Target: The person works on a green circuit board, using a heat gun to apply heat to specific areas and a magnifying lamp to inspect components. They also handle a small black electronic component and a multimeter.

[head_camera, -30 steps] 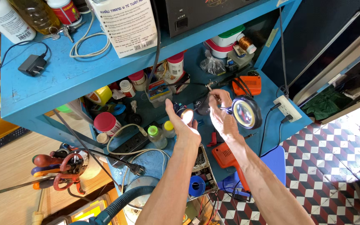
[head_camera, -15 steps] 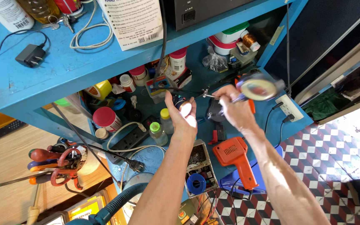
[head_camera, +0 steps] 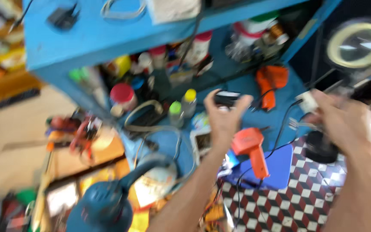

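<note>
1. White-labelled red-capped jars point(head_camera: 200, 45) stand at the back under the blue shelf point(head_camera: 108, 38); two small yellow-capped bottles point(head_camera: 183, 105) stand on the blue table point(head_camera: 241, 86).
2. Compared with half a second ago, the ring magnifier lamp point(head_camera: 359, 45) sits further up and right, away from the hands.
3. Left hand point(head_camera: 224, 118) is raised, its grip closed on a small black part point(head_camera: 227, 98).
4. Right hand point(head_camera: 344, 120) is blurred; grip state cannot be determined, a thin metal tool point(head_camera: 299, 124) at its fingers.
</note>
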